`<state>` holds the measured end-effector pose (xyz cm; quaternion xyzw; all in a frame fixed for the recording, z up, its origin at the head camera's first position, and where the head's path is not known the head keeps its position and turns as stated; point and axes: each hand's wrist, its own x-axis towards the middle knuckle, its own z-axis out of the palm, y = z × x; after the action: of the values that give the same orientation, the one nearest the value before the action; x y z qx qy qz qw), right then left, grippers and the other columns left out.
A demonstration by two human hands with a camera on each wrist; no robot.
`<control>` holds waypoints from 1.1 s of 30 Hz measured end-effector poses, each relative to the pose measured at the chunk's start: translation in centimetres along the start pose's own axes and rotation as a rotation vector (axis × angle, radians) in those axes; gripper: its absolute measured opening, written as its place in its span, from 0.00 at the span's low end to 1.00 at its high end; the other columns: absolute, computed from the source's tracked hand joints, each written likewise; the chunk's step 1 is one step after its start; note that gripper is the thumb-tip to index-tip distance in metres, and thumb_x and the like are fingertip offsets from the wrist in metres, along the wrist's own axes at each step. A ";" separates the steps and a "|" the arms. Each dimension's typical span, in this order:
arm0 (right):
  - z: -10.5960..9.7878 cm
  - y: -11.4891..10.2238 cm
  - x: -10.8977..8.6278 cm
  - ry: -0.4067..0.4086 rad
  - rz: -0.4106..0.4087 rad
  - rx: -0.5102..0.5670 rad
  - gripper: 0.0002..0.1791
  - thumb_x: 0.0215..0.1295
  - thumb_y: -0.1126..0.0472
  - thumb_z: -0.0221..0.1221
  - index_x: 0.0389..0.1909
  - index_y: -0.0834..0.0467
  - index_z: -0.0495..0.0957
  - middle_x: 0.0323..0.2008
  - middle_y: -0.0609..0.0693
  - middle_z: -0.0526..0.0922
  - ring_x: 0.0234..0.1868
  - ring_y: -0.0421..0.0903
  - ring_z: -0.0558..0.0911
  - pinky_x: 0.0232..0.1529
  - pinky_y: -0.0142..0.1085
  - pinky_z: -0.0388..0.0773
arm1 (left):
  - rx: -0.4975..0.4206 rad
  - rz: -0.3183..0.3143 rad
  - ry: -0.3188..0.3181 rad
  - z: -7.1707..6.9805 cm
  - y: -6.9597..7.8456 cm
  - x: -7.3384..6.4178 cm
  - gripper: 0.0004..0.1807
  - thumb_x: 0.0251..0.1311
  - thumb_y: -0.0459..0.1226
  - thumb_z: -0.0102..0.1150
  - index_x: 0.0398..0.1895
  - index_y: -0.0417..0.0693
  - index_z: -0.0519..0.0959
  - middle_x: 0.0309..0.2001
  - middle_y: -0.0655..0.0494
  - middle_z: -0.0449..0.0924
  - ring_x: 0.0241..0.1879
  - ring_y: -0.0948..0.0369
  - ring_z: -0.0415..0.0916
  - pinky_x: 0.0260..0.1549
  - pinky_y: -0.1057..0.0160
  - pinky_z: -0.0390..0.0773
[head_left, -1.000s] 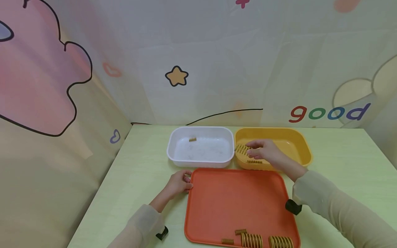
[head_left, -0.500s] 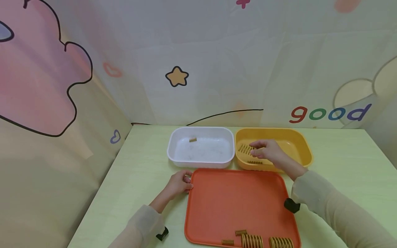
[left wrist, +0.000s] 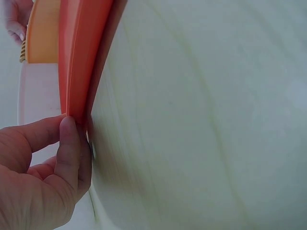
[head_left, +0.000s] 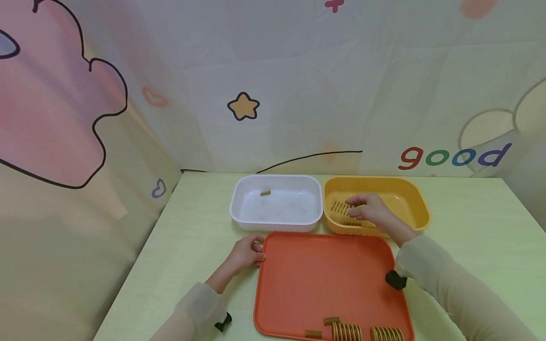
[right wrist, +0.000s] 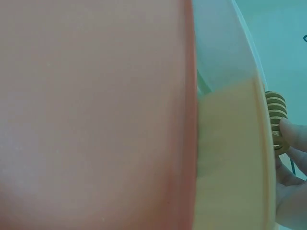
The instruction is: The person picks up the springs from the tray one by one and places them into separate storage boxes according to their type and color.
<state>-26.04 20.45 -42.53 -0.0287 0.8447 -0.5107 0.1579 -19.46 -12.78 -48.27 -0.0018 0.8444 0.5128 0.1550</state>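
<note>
My left hand (head_left: 245, 251) pinches the left rim of an orange-red tray (head_left: 324, 279) near its far corner; thumb and fingers close on that rim in the left wrist view. Over the left part of a yellow box (head_left: 401, 203), my right hand (head_left: 370, 209) holds a large gold coil spring (head_left: 340, 207) between thumb and fingers. The right wrist view has this spring (right wrist: 276, 108) upper in the hand, just past the box wall. A smaller spring (head_left: 350, 224) lies in the yellow box below the hand. Part of the large spring is hidden by the fingertips.
Left of the yellow box stands a white box (head_left: 277, 225) with one small spring (head_left: 265, 192) inside. Along the tray's near edge lie two large springs (head_left: 346, 331) and two small springs (head_left: 313, 334). A printed cloth (head_left: 298, 109) hangs behind the table (head_left: 187, 227).
My right hand has shifted slightly to the right within the yellow box, and the large spring has moved right with it. My left hand and the tray have stayed in place.
</note>
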 end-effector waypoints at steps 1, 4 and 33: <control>0.0 0.1 0.0 -0.002 0.001 0.005 0.23 0.58 0.64 0.55 0.53 0.70 0.67 0.47 0.63 0.70 0.35 0.41 0.77 0.44 0.38 0.76 | 0.001 -0.001 0.001 0.0 0.0 0.0 0.21 0.44 0.21 0.57 0.45 0.35 0.70 0.24 0.53 0.68 0.17 0.64 0.68 0.19 0.67 0.77; 0.1 0.3 0.2 -0.005 0.004 0.006 0.23 0.58 0.64 0.55 0.53 0.70 0.67 0.46 0.61 0.70 0.37 0.44 0.78 0.44 0.39 0.76 | -0.002 -0.005 0.001 0.1 -0.1 0.1 0.21 0.44 0.21 0.57 0.45 0.35 0.70 0.24 0.53 0.68 0.18 0.64 0.68 0.19 0.67 0.77; -0.1 1.7 2.4 -0.108 0.000 -0.078 0.21 0.58 0.64 0.54 0.51 0.71 0.68 0.42 0.60 0.74 0.33 0.42 0.77 0.40 0.38 0.78 | 0.010 -0.006 -0.004 -0.1 0.2 -0.1 0.21 0.45 0.22 0.57 0.46 0.34 0.70 0.25 0.52 0.69 0.17 0.64 0.68 0.18 0.67 0.77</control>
<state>-28.17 20.87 -44.52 -0.0626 0.8543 -0.4749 0.2021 -19.44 -12.75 -48.04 -0.0027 0.8465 0.5082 0.1583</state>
